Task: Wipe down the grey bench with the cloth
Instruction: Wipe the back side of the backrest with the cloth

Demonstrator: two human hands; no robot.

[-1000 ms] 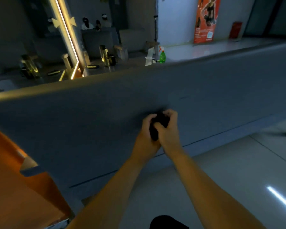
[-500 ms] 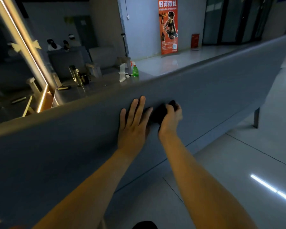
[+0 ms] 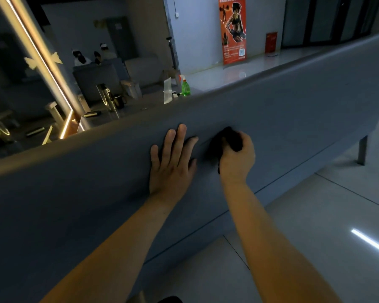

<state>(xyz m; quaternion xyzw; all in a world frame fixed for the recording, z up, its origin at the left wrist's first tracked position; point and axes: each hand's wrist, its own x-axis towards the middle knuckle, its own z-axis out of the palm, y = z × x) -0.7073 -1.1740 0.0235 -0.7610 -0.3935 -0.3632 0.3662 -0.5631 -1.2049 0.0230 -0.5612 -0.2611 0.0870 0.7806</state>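
Note:
A long grey bench point(image 3: 293, 119) runs across the head view from lower left to upper right. My left hand point(image 3: 173, 160) lies flat on its top with the fingers straight and spread. Just to its right, my right hand point(image 3: 236, 158) grips a dark bunched cloth point(image 3: 225, 138) and holds it against the bench surface. Part of the cloth is hidden under my right fingers.
Behind the bench stands a counter with a green spray bottle point(image 3: 185, 87), a white packet point(image 3: 167, 91) and dark metal cups point(image 3: 116, 100). A bench leg point(image 3: 361, 150) stands on the tiled floor at the right. An orange poster point(image 3: 233, 29) hangs on the far wall.
My left hand let go of the cloth and laid itself flat on the bench. My right hand kept the cloth and drew a little to the right of the left hand.

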